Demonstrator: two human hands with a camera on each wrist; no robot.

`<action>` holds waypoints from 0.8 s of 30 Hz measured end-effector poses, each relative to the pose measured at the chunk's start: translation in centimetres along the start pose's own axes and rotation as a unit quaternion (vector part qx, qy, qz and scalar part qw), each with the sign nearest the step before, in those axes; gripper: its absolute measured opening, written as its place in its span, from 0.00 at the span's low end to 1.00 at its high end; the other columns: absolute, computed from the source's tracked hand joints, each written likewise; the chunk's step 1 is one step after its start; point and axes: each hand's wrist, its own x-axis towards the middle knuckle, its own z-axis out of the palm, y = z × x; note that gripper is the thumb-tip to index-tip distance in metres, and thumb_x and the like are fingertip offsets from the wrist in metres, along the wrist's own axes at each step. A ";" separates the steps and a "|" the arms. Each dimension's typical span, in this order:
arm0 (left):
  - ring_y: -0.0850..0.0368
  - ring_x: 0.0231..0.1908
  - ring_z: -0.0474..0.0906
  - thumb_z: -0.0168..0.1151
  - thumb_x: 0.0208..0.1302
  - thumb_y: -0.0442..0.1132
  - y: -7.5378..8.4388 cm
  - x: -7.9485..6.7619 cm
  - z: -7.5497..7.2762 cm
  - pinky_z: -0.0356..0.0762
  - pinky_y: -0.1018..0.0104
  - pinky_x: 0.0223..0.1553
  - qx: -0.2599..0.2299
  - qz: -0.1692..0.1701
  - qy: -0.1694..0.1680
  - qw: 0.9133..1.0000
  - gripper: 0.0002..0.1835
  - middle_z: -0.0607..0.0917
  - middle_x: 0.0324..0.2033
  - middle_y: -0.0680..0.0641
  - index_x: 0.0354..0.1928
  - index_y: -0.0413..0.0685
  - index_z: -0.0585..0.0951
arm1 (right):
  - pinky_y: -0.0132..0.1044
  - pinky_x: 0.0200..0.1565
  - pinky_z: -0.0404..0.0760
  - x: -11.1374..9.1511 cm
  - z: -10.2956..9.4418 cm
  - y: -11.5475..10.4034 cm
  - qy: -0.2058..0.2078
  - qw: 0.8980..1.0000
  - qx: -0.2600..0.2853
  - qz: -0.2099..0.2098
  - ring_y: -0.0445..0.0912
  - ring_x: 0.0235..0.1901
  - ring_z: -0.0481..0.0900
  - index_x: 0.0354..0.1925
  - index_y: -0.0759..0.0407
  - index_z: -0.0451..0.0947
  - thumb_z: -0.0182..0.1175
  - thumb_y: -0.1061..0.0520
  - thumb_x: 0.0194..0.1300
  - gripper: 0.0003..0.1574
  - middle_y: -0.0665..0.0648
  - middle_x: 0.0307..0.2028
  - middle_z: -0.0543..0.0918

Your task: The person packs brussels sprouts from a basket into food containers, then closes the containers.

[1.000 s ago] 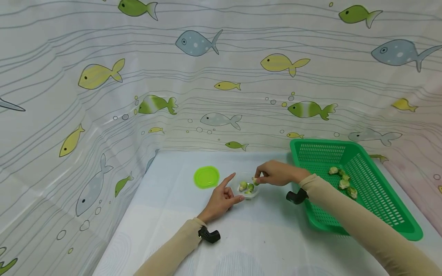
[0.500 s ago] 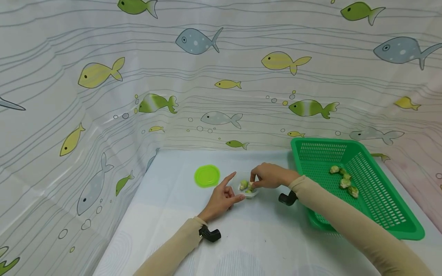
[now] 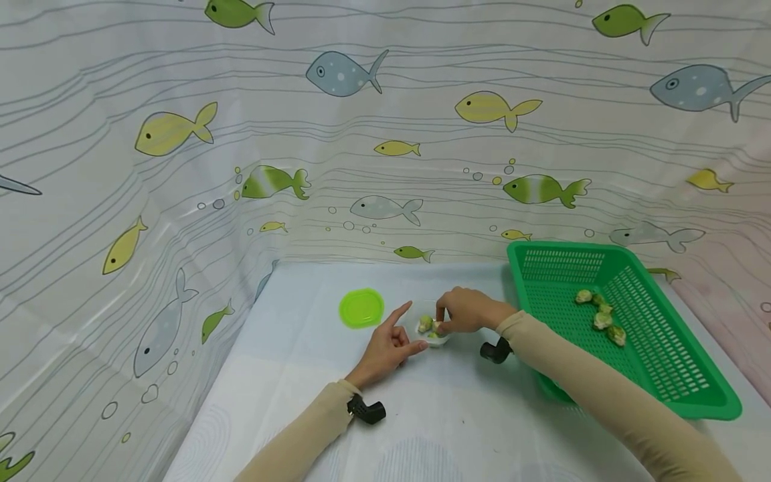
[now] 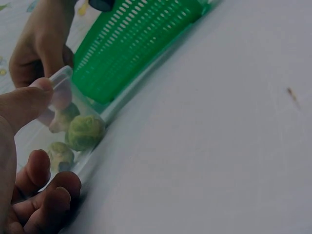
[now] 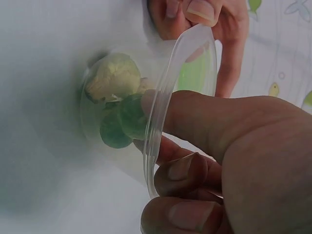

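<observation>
A small clear plastic container (image 3: 438, 342) stands on the table, several Brussels sprouts (image 4: 87, 131) inside it. My left hand (image 3: 385, 348) holds it from the left, thumb on the near rim and index finger stretched along the far side. My right hand (image 3: 472, 309) reaches over the rim from the right. In the right wrist view, its thumb and a finger pinch a Brussels sprout (image 5: 132, 114) down in the container. A paler sprout (image 5: 117, 75) lies beside that one. From the head view, my right fingers partly hide the held sprout.
A bright green lid (image 3: 361, 308) lies on the table left of the container. On the right stands a large green plastic basket (image 3: 647, 361), several more sprouts (image 3: 601, 320) in it. My right forearm passes over its near left edge. A fish-patterned curtain (image 3: 337, 167) hangs behind.
My right hand has moved left and down, bringing the pinched sprout from the container's right rim into it, then shifted slightly lower. My left hand has stayed in place.
</observation>
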 end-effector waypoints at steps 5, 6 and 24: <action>0.63 0.15 0.73 0.77 0.66 0.41 0.0 0.0 0.0 0.75 0.70 0.21 -0.003 0.002 -0.003 1.000 0.50 0.78 0.20 0.46 0.84 0.50 0.59 | 0.36 0.34 0.78 0.3 0.1 -0.1 0.004 1.000 0.003 0.001 0.42 0.32 0.77 0.41 0.52 0.89 0.75 0.49 0.67 0.09 0.47 0.31 0.83; 0.63 0.15 0.73 0.77 0.66 0.42 -0.1 0.0 0.0 0.75 0.69 0.21 -0.003 0.003 -0.004 1.000 0.50 0.78 0.20 0.47 0.84 0.49 0.59 | 0.36 0.34 0.78 0.4 0.1 -0.2 0.005 1.000 0.003 0.000 0.42 0.32 0.77 0.41 0.51 0.89 0.75 0.50 0.67 0.09 0.47 0.31 0.83; 0.62 0.15 0.72 0.76 0.66 0.35 0.1 -0.1 0.1 0.73 0.71 0.20 -0.029 0.002 -0.006 1.000 0.50 0.78 0.21 0.38 0.84 0.50 0.58 | 0.36 0.32 0.79 1.7 0.7 -2.1 0.016 0.999 0.001 -0.048 0.40 0.26 0.77 0.45 0.53 0.88 0.73 0.52 0.69 0.09 0.45 0.27 0.83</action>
